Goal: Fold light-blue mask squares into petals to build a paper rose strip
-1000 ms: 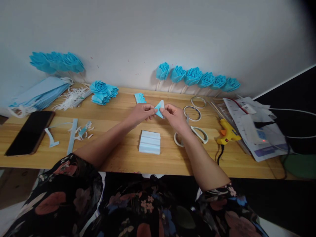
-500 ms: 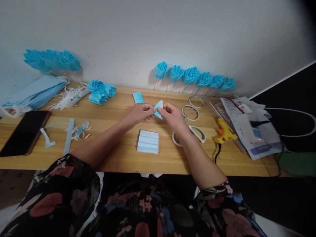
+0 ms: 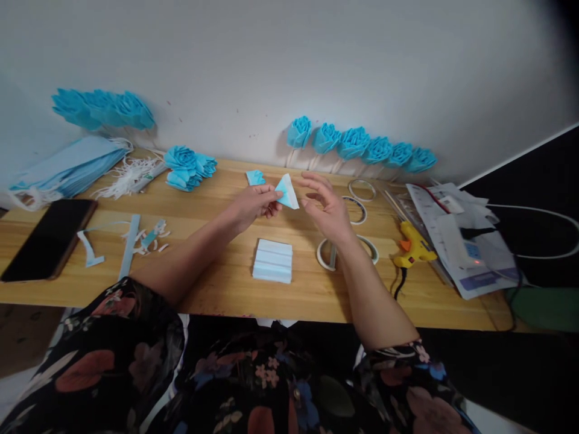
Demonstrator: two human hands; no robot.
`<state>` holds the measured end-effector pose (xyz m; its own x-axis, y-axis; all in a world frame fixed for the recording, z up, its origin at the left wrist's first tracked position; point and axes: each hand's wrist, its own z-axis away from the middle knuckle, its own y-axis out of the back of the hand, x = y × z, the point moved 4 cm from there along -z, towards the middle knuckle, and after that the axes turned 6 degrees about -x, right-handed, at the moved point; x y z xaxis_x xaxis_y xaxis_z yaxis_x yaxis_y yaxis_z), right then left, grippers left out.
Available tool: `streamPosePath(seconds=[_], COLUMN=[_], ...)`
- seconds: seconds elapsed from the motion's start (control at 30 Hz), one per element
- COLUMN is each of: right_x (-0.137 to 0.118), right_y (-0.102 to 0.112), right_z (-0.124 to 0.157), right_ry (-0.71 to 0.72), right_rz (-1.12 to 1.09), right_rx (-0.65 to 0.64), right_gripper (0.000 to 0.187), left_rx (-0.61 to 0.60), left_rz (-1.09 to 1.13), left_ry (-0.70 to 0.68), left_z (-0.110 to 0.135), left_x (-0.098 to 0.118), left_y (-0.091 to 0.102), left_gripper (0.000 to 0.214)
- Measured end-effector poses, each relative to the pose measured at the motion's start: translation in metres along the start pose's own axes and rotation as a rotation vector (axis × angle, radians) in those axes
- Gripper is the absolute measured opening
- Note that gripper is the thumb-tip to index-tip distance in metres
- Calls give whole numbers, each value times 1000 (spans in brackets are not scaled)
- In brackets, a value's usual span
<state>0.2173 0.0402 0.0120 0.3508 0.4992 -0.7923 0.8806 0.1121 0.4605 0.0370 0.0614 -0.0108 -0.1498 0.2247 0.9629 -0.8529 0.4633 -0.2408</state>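
Note:
My left hand (image 3: pixel 262 204) pinches a small folded triangle of blue and white mask fabric (image 3: pixel 286 193) by its left side. Just to the right, my right hand (image 3: pixel 326 202) is off the piece, its fingers spread and slightly curled. Behind my left hand lie folded blue petals (image 3: pixel 256 177) on the wooden table (image 3: pixel 217 259). Nearer my body sits a stack of pale blue fabric pieces (image 3: pixel 272 261). Rolls of tape (image 3: pixel 324 258) and scissors (image 3: pixel 333 258), partly hidden by my right forearm, rest below my right hand.
Blue fabric roses on sticks (image 3: pixel 354 143) lean by the wall. At left are more roses (image 3: pixel 183 161), face masks (image 3: pixel 75 166), white ear loops (image 3: pixel 129 178), a phone (image 3: pixel 49 238) and scraps (image 3: pixel 151 238). A yellow glue gun (image 3: pixel 414 244) and a power strip (image 3: pixel 459 241) lie at right.
My right hand has let go of the folded fabric and moved slightly right, its fingers opening. The triangle, now in my left hand alone, shows its white edge. The view has shifted slightly.

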Motion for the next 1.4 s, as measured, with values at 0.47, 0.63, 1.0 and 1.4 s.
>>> streamPosePath(seconds=[0.47, 0.63, 1.0, 1.4], right_x=[3, 11, 23, 25], right_y=[-9, -16, -23, -29], right_z=[-1, -1, 0, 1], right_ry=[40, -74, -245, -285], right_rz=[90, -90, -313, -366], right_rx=[-64, -42, 33, 8], right_gripper=[10, 16, 31, 50], left_rx=[41, 75, 70, 43], left_rz=[-192, -282, -313, -333], left_ry=[-42, -122, -115, -118], left_z=[-1, 2, 3, 2], left_x=[0, 5, 4, 3], left_y=[1, -3, -5, -7], left_gripper=[27, 23, 22, 26])
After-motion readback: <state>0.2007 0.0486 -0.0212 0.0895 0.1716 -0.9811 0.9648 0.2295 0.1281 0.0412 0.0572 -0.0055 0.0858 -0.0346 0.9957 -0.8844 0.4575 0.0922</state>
